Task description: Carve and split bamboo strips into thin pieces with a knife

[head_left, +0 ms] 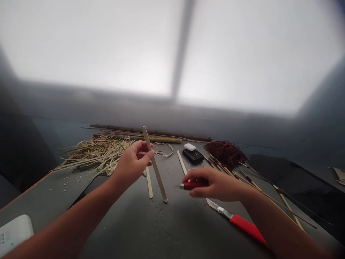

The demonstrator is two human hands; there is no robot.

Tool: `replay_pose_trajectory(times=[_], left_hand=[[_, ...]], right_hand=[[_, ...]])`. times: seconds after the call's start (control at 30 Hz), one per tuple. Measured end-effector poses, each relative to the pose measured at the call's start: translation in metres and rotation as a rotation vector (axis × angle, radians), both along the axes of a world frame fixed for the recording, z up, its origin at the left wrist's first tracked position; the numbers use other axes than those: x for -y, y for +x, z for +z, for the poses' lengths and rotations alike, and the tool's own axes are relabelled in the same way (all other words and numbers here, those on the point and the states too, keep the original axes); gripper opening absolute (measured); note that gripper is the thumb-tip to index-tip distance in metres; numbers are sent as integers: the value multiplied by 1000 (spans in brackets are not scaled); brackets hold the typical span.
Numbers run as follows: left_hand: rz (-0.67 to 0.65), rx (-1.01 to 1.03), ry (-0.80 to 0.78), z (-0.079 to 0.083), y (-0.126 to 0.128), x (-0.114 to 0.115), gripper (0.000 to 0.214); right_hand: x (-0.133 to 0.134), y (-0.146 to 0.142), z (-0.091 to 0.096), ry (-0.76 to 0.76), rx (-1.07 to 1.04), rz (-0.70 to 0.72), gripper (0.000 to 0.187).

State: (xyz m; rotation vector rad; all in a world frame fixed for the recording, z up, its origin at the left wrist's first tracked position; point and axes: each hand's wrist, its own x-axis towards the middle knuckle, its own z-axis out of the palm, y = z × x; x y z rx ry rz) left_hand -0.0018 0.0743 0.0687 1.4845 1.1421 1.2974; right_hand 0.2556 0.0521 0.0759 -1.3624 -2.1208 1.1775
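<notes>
My left hand (132, 159) pinches a flat bamboo strip (158, 177) between thumb and fingers near its upper half. The strip leans, its lower end close to the tabletop. In my right hand (218, 184) is a small red-handled tool (194, 184) with a silver collar pointing left toward the strip; its tip is too thin and blurred to make out. A second bamboo strip (149, 183) lies on the table behind the held one, and a pale strip (182, 162) lies partly behind my right hand. Below that hand rests a red-handled utility knife (246, 226), blade showing.
A heap of bamboo shavings (99, 153) lies at the left. Bamboo poles (161, 139) run along the back. A black case (193, 156) with a white case (190, 147) on it, a dark-red cord bundle (225, 153) and thin sticks (283, 198) lie right. A white device (16, 232) sits front left.
</notes>
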Motion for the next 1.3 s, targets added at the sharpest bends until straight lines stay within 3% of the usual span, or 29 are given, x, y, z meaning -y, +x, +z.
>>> replay_pose_trajectory(times=[0.07, 0.23, 0.47, 0.63, 0.83, 0.97, 1.3], left_hand=[[-33, -53, -50, -6, 2, 1, 31], [-161, -35, -268, -25, 18, 6, 25], [-175, 6, -330, -32, 23, 5, 20], [-227, 49, -405, -27, 27, 7, 14], [-262, 40, -482, -27, 34, 16, 13], [-269, 22, -525, -33, 39, 18, 12], [-202, 17, -629, -56, 45, 7, 13]], right_hand=[[5, -2, 2, 31, 210, 114, 23], [4, -4, 0, 80, 340, 114, 30], [21, -1, 2, 31, 376, 183, 13], [42, -2, -6, 223, 455, 166, 16], [54, -3, -2, 184, 374, 225, 23], [59, -3, 1, 154, 383, 181, 21], [58, -15, 9, 115, 483, 290, 19]])
